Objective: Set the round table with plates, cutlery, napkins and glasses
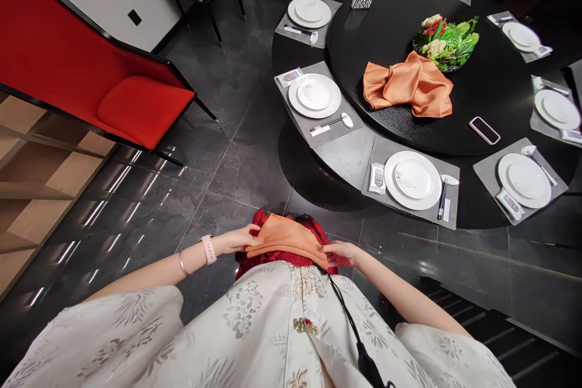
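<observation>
Orange satin napkin [286, 237] pinched between left hand [231, 239] and right hand [340, 253], well short of the round black dining table [291, 54].

Detail: both hands are closed on the napkin's opposite ends, fingers curled over its edges, and neither hand is plainly nearer. The napkin's long axis runs side to side between them, across the person's front, with red fabric [248, 264] bunched beneath. A pink-strapped smartwatch [209, 249] and a metal bangle [183, 264] sit on the left wrist. On the table's turntable, a second orange napkin [409, 86] lies beside a floral arrangement [445, 42].
</observation>
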### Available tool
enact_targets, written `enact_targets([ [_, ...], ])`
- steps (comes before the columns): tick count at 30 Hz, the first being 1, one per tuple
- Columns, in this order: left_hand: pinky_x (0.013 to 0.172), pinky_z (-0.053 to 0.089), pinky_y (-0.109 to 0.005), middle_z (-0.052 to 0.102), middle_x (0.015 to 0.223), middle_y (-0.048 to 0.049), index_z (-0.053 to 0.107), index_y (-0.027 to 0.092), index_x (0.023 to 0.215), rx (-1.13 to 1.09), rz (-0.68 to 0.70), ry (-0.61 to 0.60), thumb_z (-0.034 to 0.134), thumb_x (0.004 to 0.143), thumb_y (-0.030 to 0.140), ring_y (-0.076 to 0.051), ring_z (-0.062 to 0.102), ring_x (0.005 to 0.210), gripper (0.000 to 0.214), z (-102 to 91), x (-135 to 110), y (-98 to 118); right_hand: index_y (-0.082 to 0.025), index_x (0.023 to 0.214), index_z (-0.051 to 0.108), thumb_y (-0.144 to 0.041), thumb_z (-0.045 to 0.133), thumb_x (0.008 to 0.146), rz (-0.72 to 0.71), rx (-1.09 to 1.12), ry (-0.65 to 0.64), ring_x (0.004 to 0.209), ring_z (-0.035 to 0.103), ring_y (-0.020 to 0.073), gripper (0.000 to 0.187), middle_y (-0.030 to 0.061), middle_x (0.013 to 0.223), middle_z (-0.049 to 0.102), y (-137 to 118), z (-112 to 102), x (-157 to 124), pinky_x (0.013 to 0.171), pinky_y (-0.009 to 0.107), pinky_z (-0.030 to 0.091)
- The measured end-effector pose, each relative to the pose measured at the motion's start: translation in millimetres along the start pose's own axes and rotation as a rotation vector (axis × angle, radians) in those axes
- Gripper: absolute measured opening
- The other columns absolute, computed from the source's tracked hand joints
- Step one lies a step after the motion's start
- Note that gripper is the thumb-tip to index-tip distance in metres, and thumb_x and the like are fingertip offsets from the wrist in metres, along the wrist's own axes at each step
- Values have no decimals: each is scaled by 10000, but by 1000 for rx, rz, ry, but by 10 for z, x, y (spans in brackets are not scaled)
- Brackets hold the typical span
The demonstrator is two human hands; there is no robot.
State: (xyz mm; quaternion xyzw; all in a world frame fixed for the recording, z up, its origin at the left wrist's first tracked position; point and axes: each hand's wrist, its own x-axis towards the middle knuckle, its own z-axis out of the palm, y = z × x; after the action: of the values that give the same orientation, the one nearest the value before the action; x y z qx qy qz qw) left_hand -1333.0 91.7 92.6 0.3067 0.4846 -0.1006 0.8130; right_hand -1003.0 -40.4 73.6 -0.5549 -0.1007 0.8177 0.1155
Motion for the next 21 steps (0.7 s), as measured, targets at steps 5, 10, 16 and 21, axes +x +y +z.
enact_targets([
  [5,842,448,-291,630,1108,-69,514,206,1215,72,190,-145,783,593,296,-189,589,1001,683,-32,-34,288,-177,1045,538,-181,642,616,-437,-6,257,669,559,120,441,-21,725,543,-345,51,-111,661,267,490],
  [10,809,441,-325,645,944,-56,652,180,1012,713,624,166,633,764,307,-208,568,877,280,-32,-100,504,-189,1245,499,-133,566,677,-810,-834,503,930,529,194,575,52,972,531,-631,107,-405,873,352,439],
  [16,904,396,-374,587,1013,-89,612,181,847,1059,1016,519,493,845,195,-220,511,980,119,-61,-227,781,-178,948,589,-176,554,745,-960,-1089,865,985,486,251,205,102,1002,510,-728,148,-518,876,401,419],
  [21,773,448,-312,590,906,-36,527,178,829,764,745,223,537,840,400,-186,552,852,223,-64,-261,704,-181,673,441,-225,581,673,-804,-587,389,834,528,173,147,19,821,539,-679,65,-444,801,330,447],
])
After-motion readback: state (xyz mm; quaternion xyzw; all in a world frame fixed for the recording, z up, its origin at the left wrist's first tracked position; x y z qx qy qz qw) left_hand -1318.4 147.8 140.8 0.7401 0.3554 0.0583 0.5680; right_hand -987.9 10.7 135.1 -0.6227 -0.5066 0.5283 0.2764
